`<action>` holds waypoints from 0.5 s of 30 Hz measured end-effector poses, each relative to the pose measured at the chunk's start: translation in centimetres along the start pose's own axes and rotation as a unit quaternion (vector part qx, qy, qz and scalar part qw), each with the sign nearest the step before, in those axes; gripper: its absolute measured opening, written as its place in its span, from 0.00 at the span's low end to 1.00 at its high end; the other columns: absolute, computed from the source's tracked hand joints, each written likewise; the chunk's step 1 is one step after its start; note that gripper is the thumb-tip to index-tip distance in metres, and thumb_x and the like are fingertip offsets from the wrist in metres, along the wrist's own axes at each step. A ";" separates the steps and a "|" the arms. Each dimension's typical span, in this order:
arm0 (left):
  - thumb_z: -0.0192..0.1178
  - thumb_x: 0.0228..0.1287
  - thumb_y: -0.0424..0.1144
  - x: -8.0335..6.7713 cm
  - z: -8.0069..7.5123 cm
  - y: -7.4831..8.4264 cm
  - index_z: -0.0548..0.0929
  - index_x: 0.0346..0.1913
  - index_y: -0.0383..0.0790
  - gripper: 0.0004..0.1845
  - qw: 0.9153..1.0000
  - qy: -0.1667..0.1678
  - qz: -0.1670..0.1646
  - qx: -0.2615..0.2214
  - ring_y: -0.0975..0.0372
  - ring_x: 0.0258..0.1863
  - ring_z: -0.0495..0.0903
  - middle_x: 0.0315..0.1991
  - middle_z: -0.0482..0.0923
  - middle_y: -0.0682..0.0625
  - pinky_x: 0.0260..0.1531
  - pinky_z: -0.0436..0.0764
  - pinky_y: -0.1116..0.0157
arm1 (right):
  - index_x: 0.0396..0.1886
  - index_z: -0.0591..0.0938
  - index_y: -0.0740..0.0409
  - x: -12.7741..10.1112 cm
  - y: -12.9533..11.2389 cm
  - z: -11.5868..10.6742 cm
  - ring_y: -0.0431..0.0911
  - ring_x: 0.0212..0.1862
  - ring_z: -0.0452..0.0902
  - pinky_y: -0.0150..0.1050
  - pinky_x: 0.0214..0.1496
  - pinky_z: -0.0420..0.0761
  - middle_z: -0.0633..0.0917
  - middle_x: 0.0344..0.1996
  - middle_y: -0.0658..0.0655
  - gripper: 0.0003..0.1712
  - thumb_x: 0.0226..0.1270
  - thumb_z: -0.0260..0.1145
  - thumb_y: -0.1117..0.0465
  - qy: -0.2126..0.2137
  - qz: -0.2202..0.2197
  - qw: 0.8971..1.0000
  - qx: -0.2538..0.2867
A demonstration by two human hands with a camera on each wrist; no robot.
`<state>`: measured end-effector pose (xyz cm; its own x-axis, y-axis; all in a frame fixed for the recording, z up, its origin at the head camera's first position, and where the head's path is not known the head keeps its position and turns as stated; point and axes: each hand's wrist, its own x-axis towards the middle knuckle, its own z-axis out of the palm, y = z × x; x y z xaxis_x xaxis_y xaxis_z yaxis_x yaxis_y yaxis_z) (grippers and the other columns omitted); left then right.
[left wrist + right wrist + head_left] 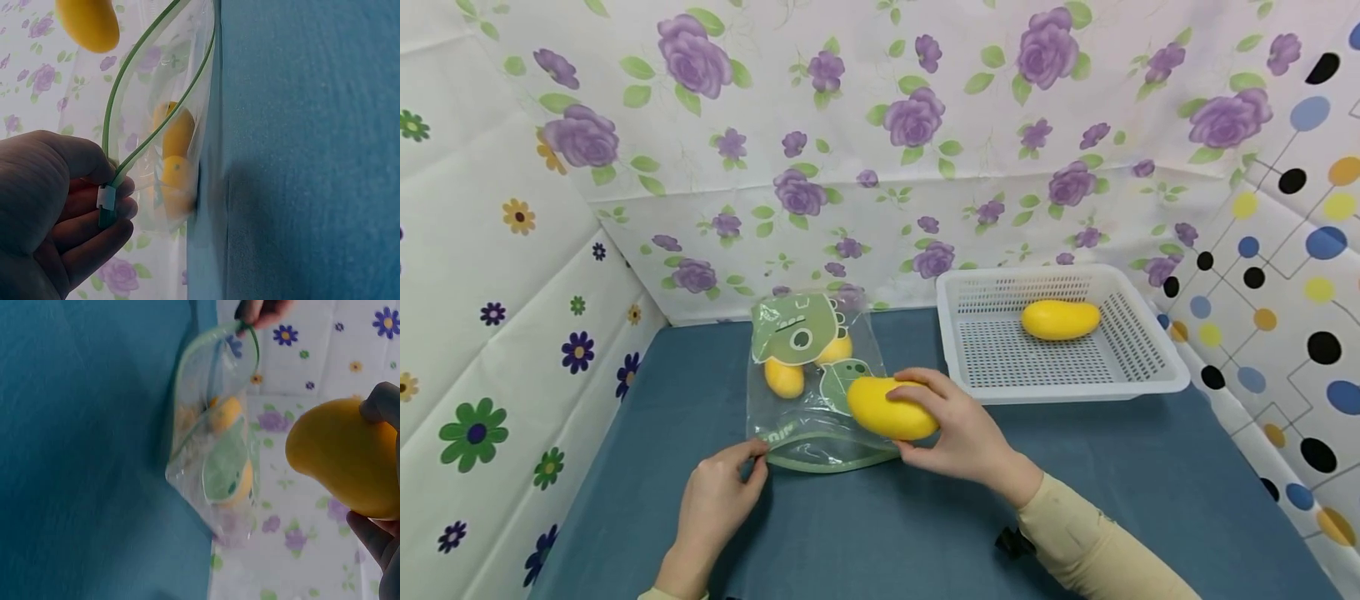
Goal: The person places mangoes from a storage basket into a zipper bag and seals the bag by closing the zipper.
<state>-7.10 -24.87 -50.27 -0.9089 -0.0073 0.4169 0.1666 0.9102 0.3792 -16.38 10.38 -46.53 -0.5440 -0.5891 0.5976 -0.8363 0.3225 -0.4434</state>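
A clear zip bag [820, 425] with green dinosaur prints lies on the blue table, its green-edged mouth spread apart toward the person. Inside it are yellow mangoes [784, 379], partly hidden by the prints. My left hand [718, 496] pinches the left corner of the bag's mouth, by the white slider [106, 197] in the left wrist view. My right hand [958, 429] grips another mango [887, 408] above the right part of the bag. In the right wrist view this held mango [344, 456] is apart from the bag.
A white perforated basket [955, 358] stands at the back right with one mango [1060, 320] in it. Flowered cloth [865, 125] hangs behind the blue table [865, 533], with patterned cloths at both sides. A small black object [1015, 542] is by the right sleeve.
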 end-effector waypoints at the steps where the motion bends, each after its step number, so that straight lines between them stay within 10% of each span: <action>1: 0.74 0.58 0.26 0.0 0.0 0.0 0.94 0.40 0.42 0.10 1.000 0.002 0.000 0.000 0.57 0.30 0.89 0.39 0.92 0.46 0.23 0.84 0.56 | 0.69 0.79 0.46 0.1 -0.2 0.1 0.52 0.65 0.78 0.47 0.60 0.84 0.75 0.71 0.56 0.40 0.55 0.85 0.56 -0.007 -0.008 1.000 0.001; 15: 0.75 0.58 0.26 0.1 0.0 0.2 0.94 0.40 0.42 0.09 1.000 0.014 -0.001 -0.001 0.60 0.26 0.86 0.38 0.91 0.47 0.21 0.80 0.59 | 0.68 0.80 0.45 0.6 -2.2 2.7 0.48 0.67 0.78 0.40 0.66 0.80 0.78 0.69 0.53 0.38 0.59 0.85 0.47 -0.077 -0.084 0.993 0.008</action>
<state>-7.19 -24.68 -50.10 -0.8979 -0.0215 0.4398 0.1657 0.9089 0.3826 -14.70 7.38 -47.03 -0.3787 -0.7403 0.5555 -0.9127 0.1994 -0.3566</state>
